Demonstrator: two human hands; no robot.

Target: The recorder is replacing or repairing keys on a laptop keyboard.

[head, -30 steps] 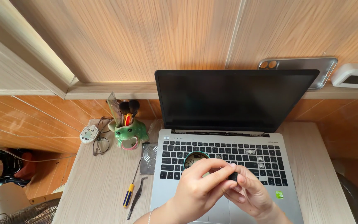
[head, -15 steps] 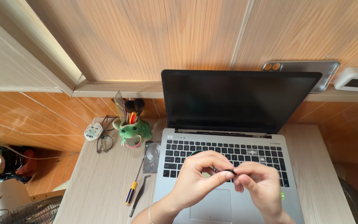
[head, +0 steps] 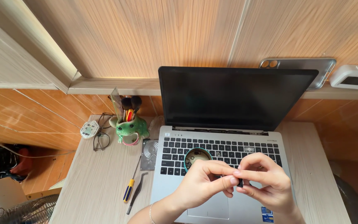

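Over the palm rest of an open laptop (head: 224, 166), two bare hands meet fingertip to fingertip. The left hand (head: 201, 186) and the right hand (head: 266, 182) pinch one small dark part (head: 240, 182) between them; it shows only as a sliver between the thumbs and forefingers, too small to tell what it is. Both hands are closed on it, fingers curled in.

Just beyond the left hand's knuckles, a small round teal-rimmed dish (head: 197, 157) sits on the keyboard. Further out, past the keys, the laptop's dark screen (head: 233, 97) stands upright.

To the left of the left hand, on the pale wooden table (head: 92, 186), lie a screwdriver with a yellow and blue handle (head: 129, 188) and dark tweezers (head: 136, 193), side by side. Beyond them a flat metal plate (head: 149, 154) lies against the laptop's edge. Further still, a green frog-shaped holder (head: 130, 129) holds brushes, with eyeglasses (head: 100, 140) beside it.

On the ledge behind the screen, a phone (head: 303, 68) lies face down.
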